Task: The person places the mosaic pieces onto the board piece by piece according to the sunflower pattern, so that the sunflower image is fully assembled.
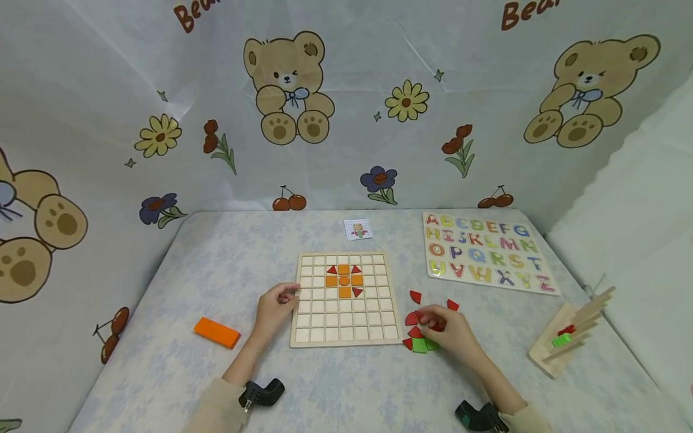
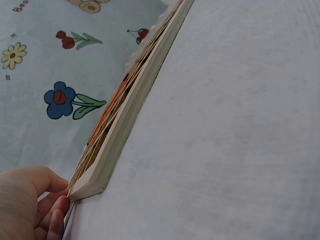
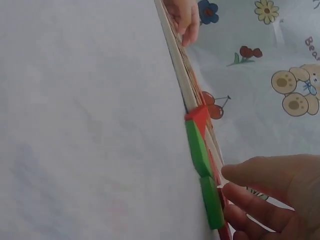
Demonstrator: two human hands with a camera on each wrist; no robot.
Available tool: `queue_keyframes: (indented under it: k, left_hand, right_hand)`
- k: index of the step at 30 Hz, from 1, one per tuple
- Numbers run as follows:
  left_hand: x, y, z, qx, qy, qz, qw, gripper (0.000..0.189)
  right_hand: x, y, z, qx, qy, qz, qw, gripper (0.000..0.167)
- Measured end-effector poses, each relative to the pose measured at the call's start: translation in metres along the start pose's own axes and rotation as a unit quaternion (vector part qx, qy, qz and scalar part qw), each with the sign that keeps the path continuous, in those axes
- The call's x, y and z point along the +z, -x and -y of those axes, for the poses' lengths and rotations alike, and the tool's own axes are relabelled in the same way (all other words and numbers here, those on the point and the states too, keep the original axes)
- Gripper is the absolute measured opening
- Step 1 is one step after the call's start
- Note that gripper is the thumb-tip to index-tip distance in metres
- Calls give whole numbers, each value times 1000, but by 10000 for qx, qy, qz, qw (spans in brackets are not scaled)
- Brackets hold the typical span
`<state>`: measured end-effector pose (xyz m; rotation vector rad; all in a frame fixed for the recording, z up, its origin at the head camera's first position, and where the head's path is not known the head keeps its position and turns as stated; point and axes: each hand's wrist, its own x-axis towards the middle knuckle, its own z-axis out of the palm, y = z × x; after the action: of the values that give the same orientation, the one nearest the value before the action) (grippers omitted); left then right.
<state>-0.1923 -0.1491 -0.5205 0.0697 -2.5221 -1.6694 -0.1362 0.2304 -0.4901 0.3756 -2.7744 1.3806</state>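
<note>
A square wooden grid board lies on the table, bearing orange squares, an orange round piece and a few red triangles. My left hand holds the board's left edge between thumb and fingers; the left wrist view shows them at its corner. Right of the board, my right hand is over a loose group of red pieces and green pieces. In the right wrist view, its thumb and forefinger stand slightly apart beside the green pieces. Some red pieces are partly hidden under this hand.
A small pattern card lies behind the board. At the back right is an alphabet board. A wooden stand with pegs sits at the right, and an orange block at the left. Printed cloth hangs behind the table.
</note>
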Motion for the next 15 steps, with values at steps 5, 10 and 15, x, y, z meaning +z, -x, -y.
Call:
queue_keyframes:
  k: [5,10,15]
  left_hand:
    - [1,0,1,23,43,-24,10000,24]
    - [1,-1,0,-4,82,-13,10000,24]
    - [1,-1,0,-5,73,-24,10000,23]
  right_hand:
    - [13,13,5,-554,-94,214,9982,34]
    - [22,19,9,-811,-42,302,9962,38]
    - [25,22,11,-1083,-74,119,9940,38]
